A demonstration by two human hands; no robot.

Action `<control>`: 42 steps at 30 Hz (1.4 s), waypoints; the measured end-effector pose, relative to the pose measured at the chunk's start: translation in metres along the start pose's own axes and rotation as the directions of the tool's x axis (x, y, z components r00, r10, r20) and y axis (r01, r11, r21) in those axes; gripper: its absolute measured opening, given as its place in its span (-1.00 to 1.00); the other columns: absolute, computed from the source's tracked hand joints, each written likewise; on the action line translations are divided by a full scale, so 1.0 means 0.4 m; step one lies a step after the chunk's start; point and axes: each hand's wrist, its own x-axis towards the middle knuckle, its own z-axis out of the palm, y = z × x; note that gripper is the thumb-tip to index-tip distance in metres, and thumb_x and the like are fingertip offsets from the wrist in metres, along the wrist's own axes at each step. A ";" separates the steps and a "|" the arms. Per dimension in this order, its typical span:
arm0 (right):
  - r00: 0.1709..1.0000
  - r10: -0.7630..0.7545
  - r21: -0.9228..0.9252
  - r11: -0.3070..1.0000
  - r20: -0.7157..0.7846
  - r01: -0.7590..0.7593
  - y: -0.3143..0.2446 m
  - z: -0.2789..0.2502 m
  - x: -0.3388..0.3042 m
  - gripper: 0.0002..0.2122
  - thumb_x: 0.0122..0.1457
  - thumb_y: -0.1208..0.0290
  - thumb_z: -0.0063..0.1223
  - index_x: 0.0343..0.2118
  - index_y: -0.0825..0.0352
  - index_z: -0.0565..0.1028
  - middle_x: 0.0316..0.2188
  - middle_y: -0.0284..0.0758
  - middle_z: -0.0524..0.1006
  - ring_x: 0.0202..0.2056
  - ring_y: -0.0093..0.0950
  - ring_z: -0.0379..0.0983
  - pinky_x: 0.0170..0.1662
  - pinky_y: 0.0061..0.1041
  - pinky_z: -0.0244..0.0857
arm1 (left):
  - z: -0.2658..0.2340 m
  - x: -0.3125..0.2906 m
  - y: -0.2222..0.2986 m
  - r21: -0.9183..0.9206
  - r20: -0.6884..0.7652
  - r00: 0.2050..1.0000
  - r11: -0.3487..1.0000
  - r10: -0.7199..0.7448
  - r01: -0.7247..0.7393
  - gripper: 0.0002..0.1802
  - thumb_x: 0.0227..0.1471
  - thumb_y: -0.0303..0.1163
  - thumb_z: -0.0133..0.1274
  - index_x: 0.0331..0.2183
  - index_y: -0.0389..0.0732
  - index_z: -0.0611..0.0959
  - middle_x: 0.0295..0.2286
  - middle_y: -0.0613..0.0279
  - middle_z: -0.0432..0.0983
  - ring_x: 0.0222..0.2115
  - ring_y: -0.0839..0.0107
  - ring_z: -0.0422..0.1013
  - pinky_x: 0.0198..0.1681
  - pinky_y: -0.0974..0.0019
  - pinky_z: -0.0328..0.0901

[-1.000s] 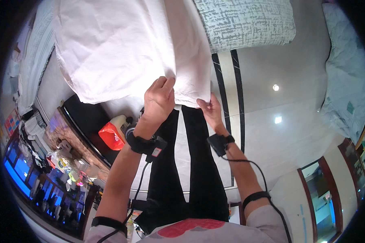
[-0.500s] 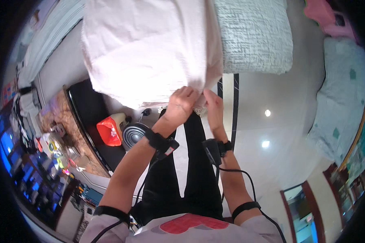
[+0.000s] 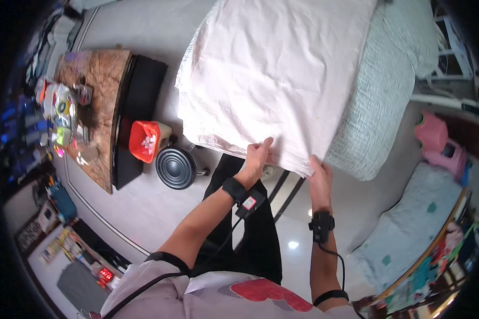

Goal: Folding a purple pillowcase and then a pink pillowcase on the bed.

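A pale pink cloth [image 3: 271, 69] lies with light wrinkles over a raised surface with a whitish textured cover [image 3: 378, 101], which shows along the cloth's right side. My left hand [image 3: 257, 161] is closed on the cloth's near edge, its thumb on top and the curled fingers partly hidden. Farther right, my right hand [image 3: 320, 183] pinches the near right corner of the cloth between thumb and fingers. The edge between the two hands hangs slightly over the front.
Left of my legs stand a round black stool [image 3: 175, 167] and a bin with a red liner [image 3: 145, 141]. Beyond them is a brown marbled table [image 3: 98, 117] with clutter. At right are a pink plastic item [image 3: 446, 143] and a pale green padded seat [image 3: 410, 218].
My hands, close together before, are now apart, the right one at the cloth's corner. The cloth's front edge lies more spread out. The whole view has swung, showing more of the right side.
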 end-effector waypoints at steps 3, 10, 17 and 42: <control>0.989 0.118 0.013 0.993 -0.091 -0.118 -0.083 0.047 -0.026 -0.68 -0.01 0.33 -0.06 -0.24 0.47 0.34 -0.36 -0.33 0.38 -0.37 -0.61 0.28 -0.31 -0.66 0.14 | -0.059 0.106 -0.015 0.032 -0.070 0.996 0.998 -0.055 0.057 -0.28 -0.32 -0.08 0.12 -0.31 -0.52 0.26 -0.36 0.00 0.28 -0.32 0.35 0.27 -0.33 0.38 0.23; 0.991 0.074 -0.248 0.963 -0.115 -0.100 -0.211 0.088 -0.062 -0.74 0.04 0.37 -0.17 -0.22 0.37 0.32 -0.32 -0.35 0.38 -0.35 -0.55 0.31 -0.35 -0.67 0.18 | -0.145 0.110 0.129 -0.335 0.141 0.959 0.900 -0.245 0.279 -0.15 -0.29 -0.11 0.13 -0.08 -0.39 0.11 -0.21 0.02 0.27 -0.19 0.21 0.21 -0.11 0.28 0.15; 0.921 0.361 0.102 0.932 -0.144 -0.349 -0.314 0.110 -0.083 -0.81 0.06 0.39 -0.20 -0.28 0.33 0.31 -0.49 -0.38 0.39 -0.52 -0.58 0.28 -0.51 -0.62 0.14 | -0.287 0.256 0.225 -0.866 0.473 0.873 0.241 0.117 0.437 -0.50 -0.10 -0.21 -0.04 -0.14 -0.31 0.33 -0.19 0.06 0.32 -0.18 0.20 0.27 -0.07 0.14 0.17; 0.912 0.397 -0.146 0.901 -0.106 -0.409 -0.332 -0.010 -0.011 -0.85 0.03 0.41 -0.15 -0.33 0.29 0.34 -0.44 -0.36 0.43 -0.49 -0.51 0.33 -0.47 -0.53 0.17 | -0.160 0.192 0.354 0.159 -0.523 0.525 0.682 0.671 -0.714 -0.59 -0.43 -0.68 -0.07 -0.34 -0.36 0.36 -0.42 -0.10 0.30 -0.36 -0.02 0.25 -0.29 0.16 0.17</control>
